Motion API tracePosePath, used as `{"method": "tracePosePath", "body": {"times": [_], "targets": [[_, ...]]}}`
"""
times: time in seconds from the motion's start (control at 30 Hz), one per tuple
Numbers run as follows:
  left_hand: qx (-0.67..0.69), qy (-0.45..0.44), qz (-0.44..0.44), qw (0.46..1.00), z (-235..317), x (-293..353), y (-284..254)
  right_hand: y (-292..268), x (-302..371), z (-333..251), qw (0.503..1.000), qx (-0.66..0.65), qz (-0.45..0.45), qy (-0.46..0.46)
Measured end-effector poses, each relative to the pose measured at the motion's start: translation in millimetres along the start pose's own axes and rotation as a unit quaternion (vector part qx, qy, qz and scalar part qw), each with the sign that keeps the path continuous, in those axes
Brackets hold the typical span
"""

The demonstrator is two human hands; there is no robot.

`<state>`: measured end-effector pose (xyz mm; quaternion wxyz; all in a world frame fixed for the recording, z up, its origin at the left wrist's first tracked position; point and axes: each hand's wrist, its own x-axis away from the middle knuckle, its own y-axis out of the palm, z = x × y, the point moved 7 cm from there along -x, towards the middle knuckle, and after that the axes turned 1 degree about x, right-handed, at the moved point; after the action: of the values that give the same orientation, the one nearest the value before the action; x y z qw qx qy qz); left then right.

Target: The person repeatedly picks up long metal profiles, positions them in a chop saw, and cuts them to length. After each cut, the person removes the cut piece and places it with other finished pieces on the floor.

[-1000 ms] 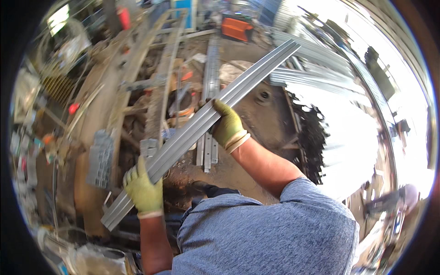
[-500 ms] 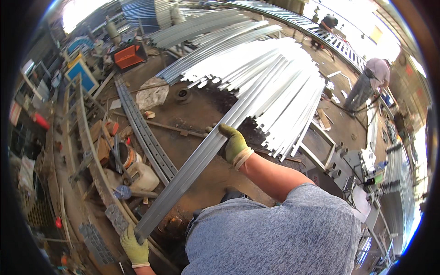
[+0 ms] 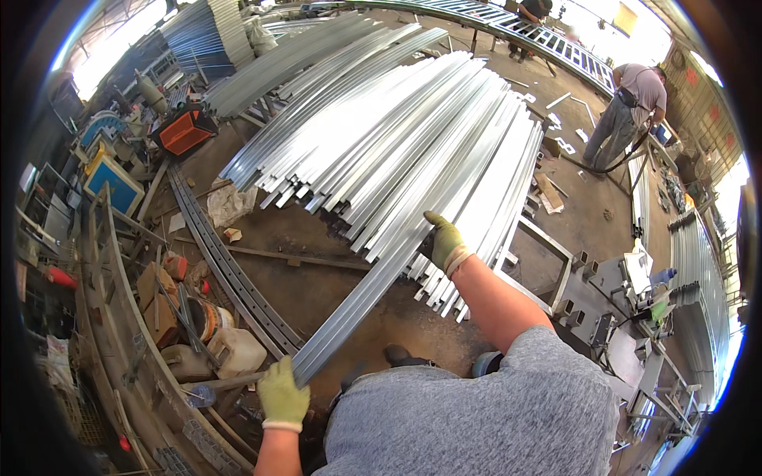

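Note:
A long silvery metal channel (image 3: pixel 349 321) with lengthwise ridges slants from near my body up onto a big pile of similar metal lengths (image 3: pixel 381 119). At its near end my left hand (image 3: pixel 283 397), in a yellow-green glove, is closed at the edge, with part of the fingers hidden. Farther along, my right hand (image 3: pixel 446 244), gloved alike, grips the channel from its right side. The thumb lies on top, and the other fingers are out of sight. Much of the pile shines bright white, and its near ends are uneven.
Dark perforated rails (image 3: pixel 230 266) lie on the floor to the left, beside a plastic jug (image 3: pixel 236 353) and a curved metal frame (image 3: pixel 151 317). An orange-fronted box (image 3: pixel 185 133) stands beyond. A square-tube frame (image 3: pixel 548 246) is at right. Two people work farther off, one bending (image 3: pixel 635 103).
The channel has slid forward and right over the pile, both hands moving with it. My view has shifted, so the pile appears nearer and more fully in sight.

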<state>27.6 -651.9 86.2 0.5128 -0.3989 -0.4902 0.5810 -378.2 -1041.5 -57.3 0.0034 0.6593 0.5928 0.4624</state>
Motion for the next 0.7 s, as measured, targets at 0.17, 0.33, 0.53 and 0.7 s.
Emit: {"method": "tracePosePath", "body": {"times": [0.17,0.33,0.53,0.7], "targets": [[0.094,-0.003,-0.081,0.992,134,-135,44,-7,-1,-28,0.887,0.402,0.120,-0.196],[0.189,0.114,0.005,0.975,252,-232,45,-16,-25,-86,0.822,0.461,0.167,-0.289],[0.302,0.249,0.071,0.918,225,-223,33,-64,-107,-122,0.743,0.552,0.159,-0.343],[0.317,-0.015,0.064,0.946,31,-84,81,-112,-150,-121,0.800,0.405,0.239,-0.371]]}}
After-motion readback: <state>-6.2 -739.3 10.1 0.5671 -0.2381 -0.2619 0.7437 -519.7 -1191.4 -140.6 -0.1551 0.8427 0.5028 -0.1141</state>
